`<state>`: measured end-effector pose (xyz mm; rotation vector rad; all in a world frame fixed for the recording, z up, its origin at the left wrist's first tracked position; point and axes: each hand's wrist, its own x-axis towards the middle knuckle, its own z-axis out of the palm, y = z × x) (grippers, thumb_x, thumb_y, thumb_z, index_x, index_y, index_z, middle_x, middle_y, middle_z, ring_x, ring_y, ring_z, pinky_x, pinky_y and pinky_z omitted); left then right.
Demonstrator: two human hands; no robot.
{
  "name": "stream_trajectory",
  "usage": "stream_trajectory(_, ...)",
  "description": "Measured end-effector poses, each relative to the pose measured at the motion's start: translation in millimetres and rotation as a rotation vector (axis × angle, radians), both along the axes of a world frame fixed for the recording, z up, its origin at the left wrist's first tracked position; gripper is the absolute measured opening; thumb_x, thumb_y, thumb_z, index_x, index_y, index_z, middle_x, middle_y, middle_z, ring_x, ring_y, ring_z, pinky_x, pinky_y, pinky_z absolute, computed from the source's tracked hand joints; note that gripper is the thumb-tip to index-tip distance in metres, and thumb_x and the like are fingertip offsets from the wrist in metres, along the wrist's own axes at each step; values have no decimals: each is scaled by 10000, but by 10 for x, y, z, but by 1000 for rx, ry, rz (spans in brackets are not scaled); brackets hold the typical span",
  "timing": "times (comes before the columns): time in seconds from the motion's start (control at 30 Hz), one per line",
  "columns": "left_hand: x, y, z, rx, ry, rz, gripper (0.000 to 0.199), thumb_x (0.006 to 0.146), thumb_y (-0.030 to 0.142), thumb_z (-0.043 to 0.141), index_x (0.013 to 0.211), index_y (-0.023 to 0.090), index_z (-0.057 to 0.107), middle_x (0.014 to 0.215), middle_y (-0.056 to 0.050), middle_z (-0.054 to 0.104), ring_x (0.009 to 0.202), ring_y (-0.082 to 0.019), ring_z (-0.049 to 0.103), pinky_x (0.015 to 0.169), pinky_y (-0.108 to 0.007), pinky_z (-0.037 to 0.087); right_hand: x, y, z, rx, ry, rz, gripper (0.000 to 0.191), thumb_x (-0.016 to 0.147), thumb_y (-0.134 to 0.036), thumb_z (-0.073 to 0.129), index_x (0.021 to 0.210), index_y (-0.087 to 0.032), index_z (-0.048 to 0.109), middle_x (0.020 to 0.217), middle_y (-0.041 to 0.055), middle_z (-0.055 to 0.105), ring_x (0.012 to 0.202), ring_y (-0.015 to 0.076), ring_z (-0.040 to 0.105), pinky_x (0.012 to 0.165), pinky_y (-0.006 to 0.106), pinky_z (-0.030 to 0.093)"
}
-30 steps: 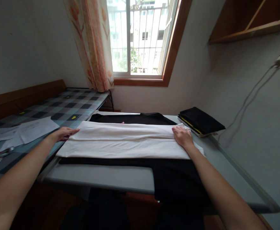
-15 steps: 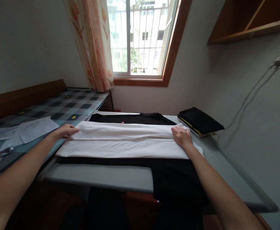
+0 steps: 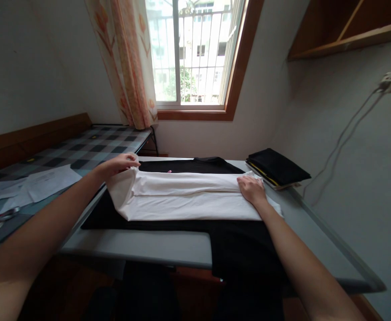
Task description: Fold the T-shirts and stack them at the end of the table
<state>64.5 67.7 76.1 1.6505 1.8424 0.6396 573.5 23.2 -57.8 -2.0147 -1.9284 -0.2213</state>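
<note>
A white garment point(image 3: 188, 196), folded into a long strip, lies across a black garment point(image 3: 242, 245) spread on the table. My left hand point(image 3: 123, 162) pinches the strip's left end and holds it raised, so the cloth there slants up off the black fabric. At the other end my right hand point(image 3: 251, 187) rests on top of the white cloth with its fingers laid along it, pressing it down. Part of the black garment shows beyond the strip, and another part hangs over the table's front edge.
A black folder-like stack point(image 3: 277, 167) sits at the table's back right, by the wall. Left of the table, papers point(image 3: 53, 180) lie on a checked bed point(image 3: 111, 138). A cable point(image 3: 344, 133) runs from the wall socket, and a wooden shelf point(image 3: 352, 42) juts out above.
My left hand has lifted the white garment's left end and carried it up and to the right, uncovering black cloth underneath. My right hand stays in place on the cloth.
</note>
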Motion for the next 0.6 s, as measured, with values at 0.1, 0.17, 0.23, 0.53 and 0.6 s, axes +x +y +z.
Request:
stream_trajectory(0.1, 703, -7, -57, -76, -214, -101, 531, 646, 472, 763, 1039, 171, 568, 707, -18, 631, 568, -154, 624, 478, -221, 444, -5, -9, 7, 7, 21, 4, 509, 961, -391, 245, 1150, -178, 667, 1304, 112, 614, 1226, 296, 498, 1102, 533, 223)
stream_trajectory(0.17, 1117, -92, -152, -218, -323, -281, 569, 700, 510, 735, 1115, 178, 531, 786, -68, 672, 640, -183, 670, 537, -254, 493, -7, -16, 4, 15, 37, 9, 508, 961, -395, 246, 1158, -178, 660, 1300, 108, 617, 1226, 294, 497, 1101, 530, 223)
stream_trajectory(0.23, 1394, -200, -246, -414, -333, -515, 590, 699, 551, 733, 1127, 198, 530, 862, -94, 698, 699, -219, 700, 587, -298, 530, -7, -25, -2, 19, 44, 15, 498, 962, -390, 249, 1157, -184, 658, 1299, 101, 618, 1227, 289, 495, 1101, 521, 221)
stream_trajectory(0.53, 880, 189, -586, 222, 196, -367, 341, 729, 440, 641, 941, 176, 686, 1012, -114, 708, 950, -268, 670, 789, -317, 517, -215, -130, 189, 176, -43, 53, 373, 929, -303, 363, 1069, -160, 678, 1138, 141, 655, 1135, 292, 506, 1030, 430, 282)
stream_trajectory(0.6, 678, 355, -650, 303, 281, -249, 326, 748, 403, 612, 982, 191, 691, 1106, -105, 696, 1063, -272, 627, 881, -316, 481, -431, -168, 291, 133, -18, 121, 342, 929, -293, 373, 987, -172, 687, 1046, 134, 669, 1040, 275, 549, 956, 390, 339)
